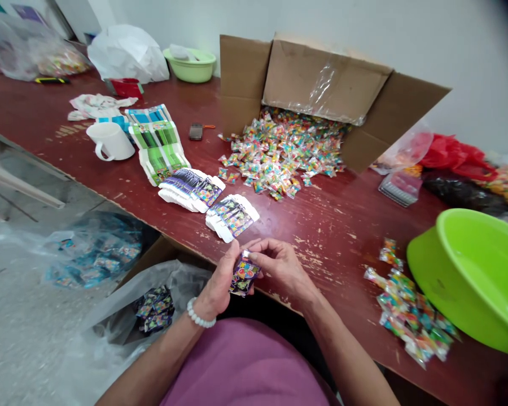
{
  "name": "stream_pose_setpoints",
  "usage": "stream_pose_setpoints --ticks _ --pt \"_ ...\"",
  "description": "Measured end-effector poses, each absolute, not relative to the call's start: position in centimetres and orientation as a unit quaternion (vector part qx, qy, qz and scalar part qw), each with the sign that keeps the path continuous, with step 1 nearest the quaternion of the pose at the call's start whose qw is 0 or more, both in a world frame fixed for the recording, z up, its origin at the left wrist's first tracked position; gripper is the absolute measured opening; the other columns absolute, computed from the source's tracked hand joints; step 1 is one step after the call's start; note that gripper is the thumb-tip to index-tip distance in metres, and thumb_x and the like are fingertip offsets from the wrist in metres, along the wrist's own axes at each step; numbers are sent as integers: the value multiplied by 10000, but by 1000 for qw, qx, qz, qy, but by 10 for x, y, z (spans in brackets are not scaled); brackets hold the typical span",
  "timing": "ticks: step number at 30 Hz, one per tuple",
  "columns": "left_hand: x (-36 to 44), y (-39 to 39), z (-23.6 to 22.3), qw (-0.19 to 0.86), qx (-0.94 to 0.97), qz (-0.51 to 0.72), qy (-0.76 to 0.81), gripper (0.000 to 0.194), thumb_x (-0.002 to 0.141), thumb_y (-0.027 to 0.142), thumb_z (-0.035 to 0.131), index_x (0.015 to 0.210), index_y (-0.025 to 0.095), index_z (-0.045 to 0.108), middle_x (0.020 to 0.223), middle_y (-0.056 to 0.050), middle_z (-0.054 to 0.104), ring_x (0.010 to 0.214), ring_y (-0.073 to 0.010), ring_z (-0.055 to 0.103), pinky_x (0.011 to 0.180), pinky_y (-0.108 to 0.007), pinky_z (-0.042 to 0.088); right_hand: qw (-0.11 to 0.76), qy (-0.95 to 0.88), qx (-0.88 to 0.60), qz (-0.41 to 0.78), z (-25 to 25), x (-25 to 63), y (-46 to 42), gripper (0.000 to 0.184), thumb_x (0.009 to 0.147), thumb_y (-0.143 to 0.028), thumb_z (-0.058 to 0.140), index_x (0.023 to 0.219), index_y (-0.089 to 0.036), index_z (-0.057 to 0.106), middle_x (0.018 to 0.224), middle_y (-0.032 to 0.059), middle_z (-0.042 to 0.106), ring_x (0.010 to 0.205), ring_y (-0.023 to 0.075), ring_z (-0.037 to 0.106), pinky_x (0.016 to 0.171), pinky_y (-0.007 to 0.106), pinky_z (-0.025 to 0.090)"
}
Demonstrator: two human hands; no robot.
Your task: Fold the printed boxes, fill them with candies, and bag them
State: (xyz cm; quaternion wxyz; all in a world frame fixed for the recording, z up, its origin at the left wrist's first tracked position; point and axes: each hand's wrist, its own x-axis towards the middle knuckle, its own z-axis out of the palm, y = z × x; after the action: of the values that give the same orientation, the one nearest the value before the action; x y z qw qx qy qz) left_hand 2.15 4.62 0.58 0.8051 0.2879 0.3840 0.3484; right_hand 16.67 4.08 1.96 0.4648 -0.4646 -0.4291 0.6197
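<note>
Close to my body, over the table's front edge, I hold a small printed candy box (pixel 244 274), dark purple with bright balloon-like shapes. My left hand (pixel 222 282) wraps around its left side, a pale bead bracelet on the wrist. At the box's top end, the thumb and fingers of my right hand (pixel 281 265) pinch the white flap. Just beyond my hands lies a fanned stack of flat purple cartons (pixel 233 214). Another purple stack (pixel 192 189) and green flat cartons (pixel 158 146) lie farther left.
Wrapped candies (pixel 279 152) spill from a tipped cardboard box (pixel 322 79). More candy packets (pixel 410 316) lie beside a green basin (pixel 457 282) at right. A white mug (pixel 110 141) stands at left. Below the edge, a clear bag (pixel 105 321) holds purple boxes (pixel 156 309).
</note>
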Motion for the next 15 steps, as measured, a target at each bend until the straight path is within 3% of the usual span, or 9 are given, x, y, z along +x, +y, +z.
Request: stream_pose_setpoints --ticks 4,8,11,15 --pt "15 51 5 817 257 342 387 580 875 567 574 1309 187 631 841 -69 731 491 -145 622 407 -239 487 468 -479 -455 587 16 164 34 206 852 -402 694 814 -200 681 904 33 675 617 123 597 509 251 507" --pt "14 56 5 831 196 342 392 428 841 362 628 1228 187 684 1046 -80 723 512 -123 630 384 -228 484 473 -553 -468 501 3 155 21 194 851 -413 698 958 -252 691 1045 53 623 842 170 635 614 262 544" --pt "9 56 6 812 203 368 405 426 833 371 629 1219 198 685 938 -60 725 470 -106 597 402 -222 486 439 -578 -465 507 -4 152 24 272 843 -433 704 1058 -271 664 1116 56 607 793 149 629 611 256 533" --pt "-33 48 1 686 351 375 515 509 853 506 605 1255 198 659 784 -57 723 568 -178 652 489 -243 510 417 -599 -543 415 -13 164 64 329 879 -414 638 1151 -229 619 913 27 631 731 153 602 695 298 519"
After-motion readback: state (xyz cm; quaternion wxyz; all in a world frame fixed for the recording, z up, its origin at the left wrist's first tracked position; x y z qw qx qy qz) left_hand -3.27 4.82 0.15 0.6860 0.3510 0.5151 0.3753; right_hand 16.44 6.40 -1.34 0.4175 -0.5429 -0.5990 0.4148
